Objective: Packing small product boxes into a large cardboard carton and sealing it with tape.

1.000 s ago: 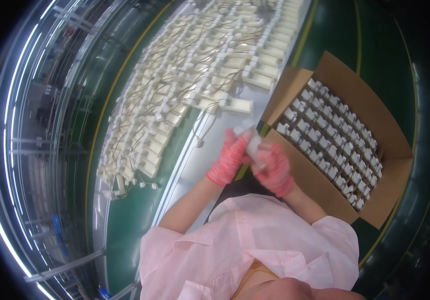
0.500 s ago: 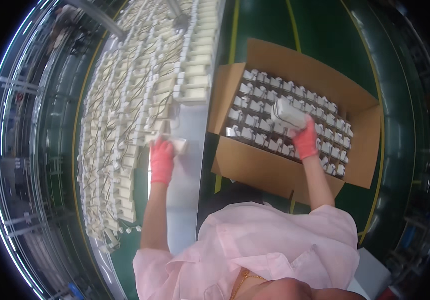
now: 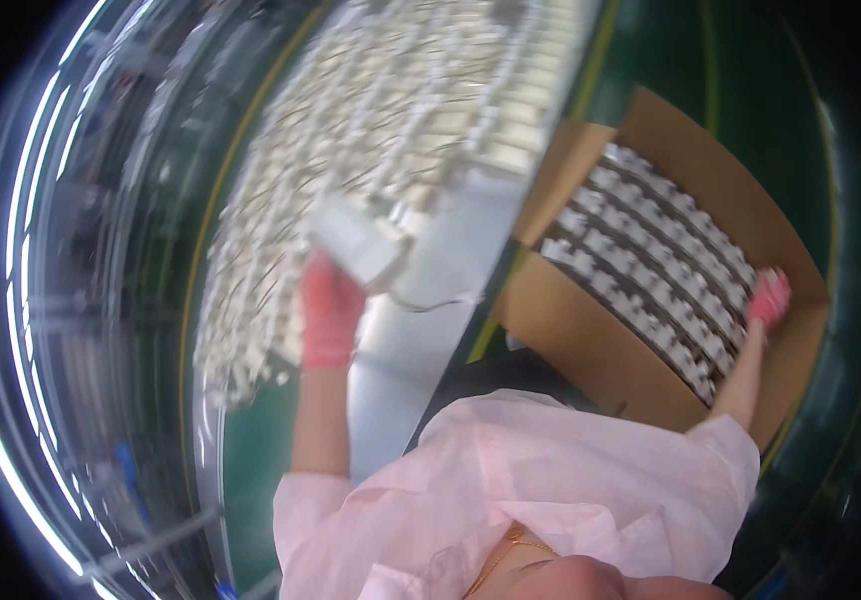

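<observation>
My left hand [image 3: 330,305], in a pink glove, grips a white box-shaped device [image 3: 355,240] above the worktable. A thin cable trails from the device toward the table's right edge. At the right end of an open cardboard carton [image 3: 590,325], my right hand [image 3: 770,298], also gloved in pink, reaches down beside the last of the packed white units [image 3: 650,255]. Its fingers look curled together with something whitish at their tips, too blurred to make out. Dark dividers separate the rows of units in the carton.
Rows of similar cream-white devices [image 3: 390,110] with cables cover the table's far and left parts. The bare metal tabletop [image 3: 460,230] shows near its right edge. The carton's flaps stand outward, beside the table on a green floor [image 3: 640,50] with yellow lines.
The view has turned, shifting table and carton rightward. My left hand has lifted a device off the table. My right hand, which held a white device over the carton, has moved to its right end.
</observation>
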The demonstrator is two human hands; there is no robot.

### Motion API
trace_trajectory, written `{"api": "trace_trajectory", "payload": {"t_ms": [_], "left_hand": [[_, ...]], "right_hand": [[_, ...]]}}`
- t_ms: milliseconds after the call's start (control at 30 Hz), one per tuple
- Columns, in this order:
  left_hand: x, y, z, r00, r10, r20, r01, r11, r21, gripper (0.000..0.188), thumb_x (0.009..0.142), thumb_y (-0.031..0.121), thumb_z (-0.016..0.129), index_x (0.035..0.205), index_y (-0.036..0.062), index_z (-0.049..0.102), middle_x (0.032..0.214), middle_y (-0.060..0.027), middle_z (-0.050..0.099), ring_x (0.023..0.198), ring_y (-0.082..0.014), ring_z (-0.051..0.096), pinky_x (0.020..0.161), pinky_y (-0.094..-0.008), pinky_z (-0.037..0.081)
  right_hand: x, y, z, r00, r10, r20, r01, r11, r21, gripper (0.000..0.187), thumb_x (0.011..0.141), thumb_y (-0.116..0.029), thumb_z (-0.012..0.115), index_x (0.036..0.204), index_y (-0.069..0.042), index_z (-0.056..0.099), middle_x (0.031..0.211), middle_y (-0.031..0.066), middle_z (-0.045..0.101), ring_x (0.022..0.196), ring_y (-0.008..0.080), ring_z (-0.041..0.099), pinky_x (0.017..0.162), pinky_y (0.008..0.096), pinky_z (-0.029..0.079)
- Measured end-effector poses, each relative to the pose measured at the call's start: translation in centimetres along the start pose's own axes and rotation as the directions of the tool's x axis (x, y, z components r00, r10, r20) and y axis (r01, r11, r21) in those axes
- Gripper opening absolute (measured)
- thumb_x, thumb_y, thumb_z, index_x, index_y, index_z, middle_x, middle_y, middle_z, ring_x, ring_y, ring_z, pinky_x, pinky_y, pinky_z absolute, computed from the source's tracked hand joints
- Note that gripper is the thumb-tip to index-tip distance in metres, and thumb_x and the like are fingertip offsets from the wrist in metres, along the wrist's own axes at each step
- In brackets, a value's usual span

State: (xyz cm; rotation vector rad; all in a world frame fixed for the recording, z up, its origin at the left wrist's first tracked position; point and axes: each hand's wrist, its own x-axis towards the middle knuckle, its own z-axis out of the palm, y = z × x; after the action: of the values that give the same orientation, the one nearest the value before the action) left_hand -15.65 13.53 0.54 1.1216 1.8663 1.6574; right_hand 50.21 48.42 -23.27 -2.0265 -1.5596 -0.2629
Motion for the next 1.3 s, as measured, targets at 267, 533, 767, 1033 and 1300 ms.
{"api": "trace_trajectory", "payload": {"t_ms": [267, 533, 767, 1033, 1300], "left_hand": [[-2.0, 4.2, 5.8, 0.904, -0.405, 0.139, 0.378, 0.603, -0.702, 0.050, 0.093, 0.034, 0.051, 0.133, 0.0069, 0.041, 0.126, -0.0088, 0.052, 0.117, -0.0292, 0.050, 0.097, -0.0478, 0.043], [-2.9, 3.5, 5.8, 0.946, -0.255, 0.199, 0.322, 0.708, -0.629, 0.060, 0.085, 0.044, 0.062, 0.129, 0.0058, 0.046, 0.118, -0.0086, 0.058, 0.108, -0.0231, 0.056, 0.092, -0.0389, 0.046], [-5.5, 7.8, 7.2, 0.967, -0.219, 0.130, 0.247, 0.931, -0.267, 0.064, 0.090, 0.047, 0.054, 0.133, 0.0018, 0.040, 0.119, -0.0108, 0.056, 0.106, -0.0206, 0.057, 0.089, -0.0353, 0.048], [-7.4, 8.8, 8.4, 0.979, -0.171, 0.109, 0.194, 0.946, -0.260, 0.061, 0.093, 0.048, 0.049, 0.132, 0.0016, 0.041, 0.118, -0.0119, 0.056, 0.101, -0.0206, 0.059, 0.091, -0.0354, 0.047], [-9.4, 8.9, 4.8, 0.761, -0.383, 0.523, 0.560, 0.795, -0.232, 0.070, 0.084, 0.057, 0.055, 0.125, 0.0013, 0.045, 0.117, -0.0140, 0.055, 0.098, -0.0203, 0.059, 0.087, -0.0322, 0.048]], "right_hand": [[0.2, 6.5, 3.0, 0.949, 0.314, 0.037, -0.311, 0.948, -0.063, 0.072, 0.085, -0.066, 0.041, 0.129, -0.010, 0.047, 0.129, 0.0159, 0.050, 0.119, 0.0333, 0.048, 0.094, 0.0468, 0.041], [-0.4, 7.0, 5.3, 0.781, 0.479, 0.401, -0.229, 0.817, -0.530, 0.080, 0.082, -0.071, 0.029, 0.145, -0.023, 0.021, 0.149, 0.0081, 0.025, 0.132, 0.0384, 0.031, 0.099, 0.0618, 0.029], [-6.4, -13.2, 3.4, 0.916, -0.393, 0.086, 0.309, 0.823, 0.476, 0.046, 0.082, -0.014, 0.052, 0.125, 0.001, 0.050, 0.124, 0.0197, 0.053, 0.112, 0.0327, 0.053, 0.098, 0.0362, 0.039], [-24.6, -40.0, -22.5, 0.194, -0.972, 0.134, -0.849, -0.098, 0.519, 0.043, 0.086, -0.016, 0.061, 0.127, -0.008, 0.049, 0.101, 0.0041, 0.064, 0.086, 0.0160, 0.062, 0.072, 0.0274, 0.050], [-25.0, -40.7, -22.3, 0.471, -0.875, 0.116, -0.485, -0.147, 0.862, 0.036, 0.082, -0.005, 0.064, 0.117, -0.009, 0.059, 0.097, 0.0055, 0.066, 0.080, 0.0158, 0.064, 0.073, 0.0252, 0.051]]}}
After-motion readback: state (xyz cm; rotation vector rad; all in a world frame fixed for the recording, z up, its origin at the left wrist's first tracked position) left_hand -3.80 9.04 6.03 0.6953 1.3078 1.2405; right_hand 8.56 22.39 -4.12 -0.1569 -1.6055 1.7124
